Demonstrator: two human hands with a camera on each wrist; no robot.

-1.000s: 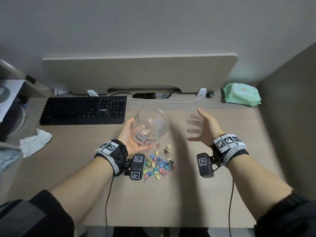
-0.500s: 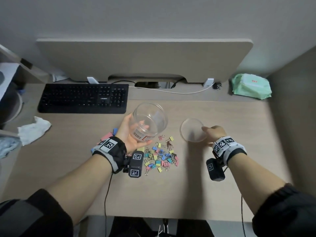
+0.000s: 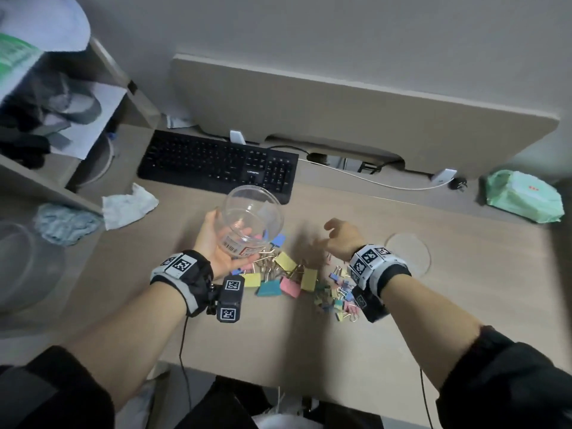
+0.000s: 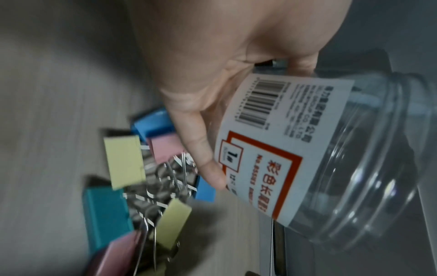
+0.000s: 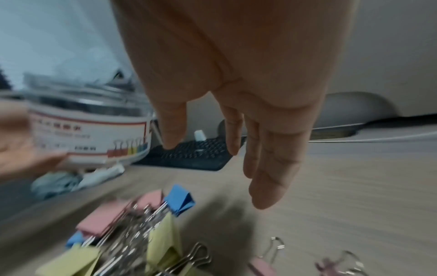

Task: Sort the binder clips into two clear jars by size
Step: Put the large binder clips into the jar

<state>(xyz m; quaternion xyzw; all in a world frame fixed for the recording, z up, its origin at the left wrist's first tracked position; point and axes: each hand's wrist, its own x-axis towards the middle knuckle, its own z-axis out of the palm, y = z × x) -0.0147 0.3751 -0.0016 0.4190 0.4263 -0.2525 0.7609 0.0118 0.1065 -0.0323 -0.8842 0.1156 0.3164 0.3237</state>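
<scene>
My left hand [image 3: 227, 243] grips a clear, empty jar [image 3: 252, 218] with a barcode label, tilted, its mouth facing away from me, just above the table. In the left wrist view, the thumb [image 4: 208, 168] presses on the jar's label [image 4: 272, 149]. Large pastel binder clips [image 3: 278, 278] lie in a pile below the jar, and small clips [image 3: 339, 297] lie to their right. My right hand [image 3: 325, 239] hovers over the clips, fingers loose and holding nothing [image 5: 267, 186]. The jar's clear lid [image 3: 408, 254] lies flat on the table to the right.
A black keyboard [image 3: 216, 162] sits behind the jar, with a white cable [image 3: 371, 181] beside it. A crumpled tissue [image 3: 127, 205] and a shelf unit [image 3: 46, 181] are at the left, near a blurred clear round container [image 3: 28, 267]. A green wipes pack [image 3: 523, 196] lies far right.
My right hand has let go of the lid, which now lies on the table, and moved left over the clips. The left hand still holds the jar. The view has swung left.
</scene>
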